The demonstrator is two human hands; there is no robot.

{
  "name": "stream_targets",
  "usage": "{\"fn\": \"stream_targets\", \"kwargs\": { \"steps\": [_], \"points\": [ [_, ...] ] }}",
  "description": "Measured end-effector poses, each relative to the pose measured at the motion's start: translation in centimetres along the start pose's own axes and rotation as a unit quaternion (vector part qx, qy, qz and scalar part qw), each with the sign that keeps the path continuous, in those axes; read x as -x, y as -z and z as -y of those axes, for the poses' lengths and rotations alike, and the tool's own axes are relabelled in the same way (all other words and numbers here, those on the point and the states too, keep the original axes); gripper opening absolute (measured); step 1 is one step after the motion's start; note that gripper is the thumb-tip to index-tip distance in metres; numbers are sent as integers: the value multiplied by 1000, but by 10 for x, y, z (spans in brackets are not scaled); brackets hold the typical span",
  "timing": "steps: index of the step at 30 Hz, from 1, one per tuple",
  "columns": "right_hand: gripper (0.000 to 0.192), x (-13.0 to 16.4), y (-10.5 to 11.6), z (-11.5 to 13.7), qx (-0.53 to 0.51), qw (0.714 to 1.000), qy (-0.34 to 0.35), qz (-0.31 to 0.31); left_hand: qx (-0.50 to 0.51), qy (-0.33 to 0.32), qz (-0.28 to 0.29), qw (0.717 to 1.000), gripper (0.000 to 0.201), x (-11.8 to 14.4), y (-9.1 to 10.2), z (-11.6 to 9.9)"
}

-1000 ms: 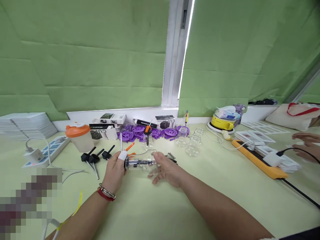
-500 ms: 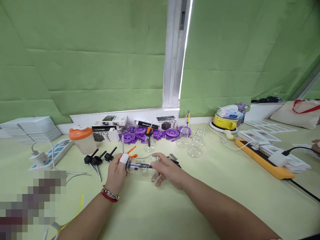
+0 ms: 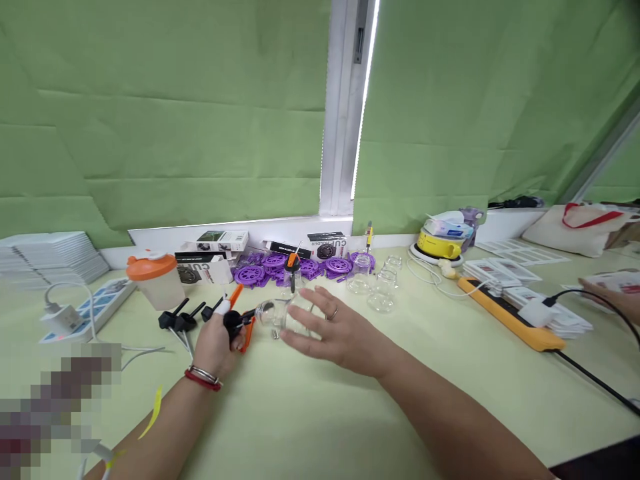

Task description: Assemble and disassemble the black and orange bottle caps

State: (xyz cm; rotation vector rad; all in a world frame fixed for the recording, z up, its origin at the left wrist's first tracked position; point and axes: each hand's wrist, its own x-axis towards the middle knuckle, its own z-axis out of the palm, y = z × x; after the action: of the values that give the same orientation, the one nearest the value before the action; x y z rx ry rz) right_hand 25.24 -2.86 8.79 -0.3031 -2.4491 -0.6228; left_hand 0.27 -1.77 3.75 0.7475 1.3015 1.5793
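My left hand [image 3: 214, 343], with a white cover on one fingertip and a red-and-metal bracelet at the wrist, grips a black stopper with an orange lever [image 3: 236, 321]. The stopper sits just left of the mouth of a clear glass bottle [image 3: 276, 313], which lies on its side. My right hand [image 3: 336, 331] holds the bottle's body with the fingers spread around it, a ring on one finger. Both hands are low over the pale green table [image 3: 320, 413].
Behind my hands are loose black stoppers [image 3: 181, 317], an orange-lidded shaker [image 3: 150, 279], purple discs [image 3: 274, 265], small boxes and empty glass jars [image 3: 374, 288]. A white power strip [image 3: 93, 305] lies left, an orange one [image 3: 505, 312] right. Another person's hand [image 3: 613, 299] is at the right edge.
The stopper with its metal rod was inside the bottle. It is now out of the neck, in my left hand, which has moved left. The view shifted slightly.
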Motion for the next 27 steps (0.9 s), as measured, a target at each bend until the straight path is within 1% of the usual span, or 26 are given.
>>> {"fn": "stream_targets", "kwargs": {
  "steps": [2, 3, 4, 5, 6, 8, 9, 11, 13, 14, 15, 16, 18, 20, 22, 27],
  "points": [
    [50, 9, 9, -8, -29, 996, -74, -30, 5, -14, -25, 1000, 26, -1, 0, -3],
    [51, 17, 13, -13, -49, 989, -130, -57, 4, -21, -35, 999, 26, 0, 0, -4],
    [53, 27, 15, -16, -71, 975, -197, -79, 0, -26, -40, 999, 25, 2, -1, -4],
    [55, 39, 17, -19, -89, 952, -271, -108, -4, -30, -39, 999, 25, 4, -2, -4],
    [59, 53, 17, -20, -101, 923, -345, -137, -11, -35, -34, 999, 24, 5, -4, -4],
    [70, 84, 13, -20, -115, 841, -493, -191, -40, -49, -14, 998, 24, 8, -5, 0],
    [74, 101, 10, -19, -125, 796, -552, -216, -63, -60, 0, 996, 24, 8, -5, 2],
    [80, 132, 1, -16, -172, 716, -627, -254, -110, -83, 24, 990, 26, 9, -6, 6],
    [82, 155, -6, -14, -217, 645, -685, -260, -143, -100, 42, 984, 28, 9, -7, 10],
    [83, 164, -8, -14, -227, 619, -709, -250, -152, -108, 49, 981, 28, 10, -7, 10],
    [84, 169, -10, -14, -231, 600, -729, -235, -160, -115, 54, 979, 29, 10, -7, 11],
    [84, 173, -11, -15, -230, 588, -745, -217, -170, -121, 59, 976, 29, 11, -7, 11],
    [84, 177, -14, -17, -222, 580, -762, -185, -191, -134, 64, 970, 29, 11, -7, 11],
    [83, 179, -18, -21, -208, 591, -762, -161, -204, -142, 64, 967, 28, 12, -5, 10],
    [83, 182, -22, -25, -181, 611, -759, -132, -210, -146, 62, 965, 27, 11, -4, 10],
    [81, 182, -26, -30, -129, 641, -756, -39, -222, -144, 66, 962, 24, 11, -5, 9]
  ]
}}
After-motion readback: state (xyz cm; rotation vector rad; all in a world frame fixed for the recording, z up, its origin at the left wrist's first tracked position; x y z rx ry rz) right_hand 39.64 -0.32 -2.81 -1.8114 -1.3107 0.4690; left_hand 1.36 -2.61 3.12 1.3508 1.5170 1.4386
